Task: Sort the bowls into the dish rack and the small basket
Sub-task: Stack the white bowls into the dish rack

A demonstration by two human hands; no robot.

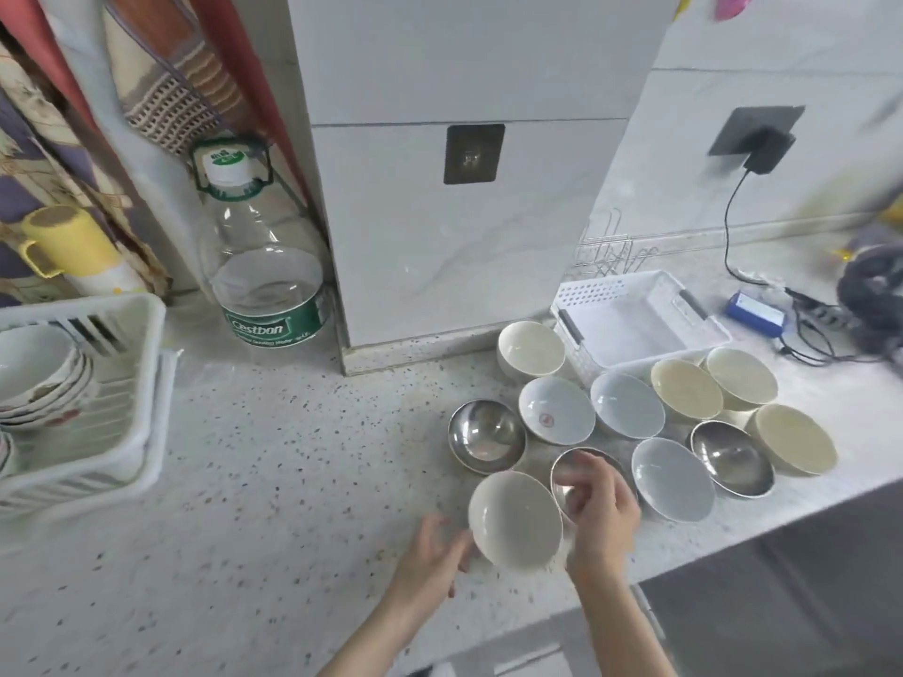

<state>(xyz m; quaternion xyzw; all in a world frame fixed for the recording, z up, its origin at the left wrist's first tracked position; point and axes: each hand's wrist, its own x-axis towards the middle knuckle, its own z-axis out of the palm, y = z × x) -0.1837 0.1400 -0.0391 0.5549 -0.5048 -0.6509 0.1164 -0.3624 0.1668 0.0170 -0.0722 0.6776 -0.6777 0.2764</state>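
Head view: right hand (598, 510) grips a pale grey ceramic bowl (514, 517) tilted above the speckled tabletop (273, 481), left hand (432, 554) loose and spread beside it, apparently mid-pickup; next, carry it to the white dish rack (122, 383) or small white basket (635, 320).

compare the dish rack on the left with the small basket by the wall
The dish rack already holds stacked bowls; the small basket holds none. The dish rack has slotted walls, the small basket fine perforations and dark handles. Both are white plastic and stand on the counter.
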